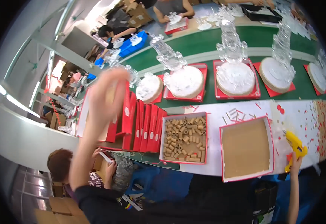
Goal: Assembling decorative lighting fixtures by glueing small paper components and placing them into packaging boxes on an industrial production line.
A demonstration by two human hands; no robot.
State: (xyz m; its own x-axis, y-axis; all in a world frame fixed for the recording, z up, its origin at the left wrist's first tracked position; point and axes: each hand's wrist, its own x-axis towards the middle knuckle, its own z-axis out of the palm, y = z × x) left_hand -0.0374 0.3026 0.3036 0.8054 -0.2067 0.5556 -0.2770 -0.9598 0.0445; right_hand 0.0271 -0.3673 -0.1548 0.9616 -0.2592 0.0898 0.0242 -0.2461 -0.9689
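My left hand [110, 91] is raised at the left, over a row of red boxes [144, 125] standing on edge. Motion smears its fingers, so I cannot tell whether they hold a box. At the right edge of the bench, my right hand [295, 164] grips a yellow glue gun [297, 145] by its handle. Between the hands lies a shallow red-and-white box [247, 153] with a bare brown cardboard inside. Left of it, another shallow box [207, 140] holds many short brown cardboard tubes [181, 136].
Behind the bench, clear figurines on round white bases [234, 78] stand on red boxes along a green conveyor [208, 44]. Red and tan sticks [236, 115] and red bits lie scattered on the white sheet [213, 164]. A person [64, 164] sits close at left; others work across the line.
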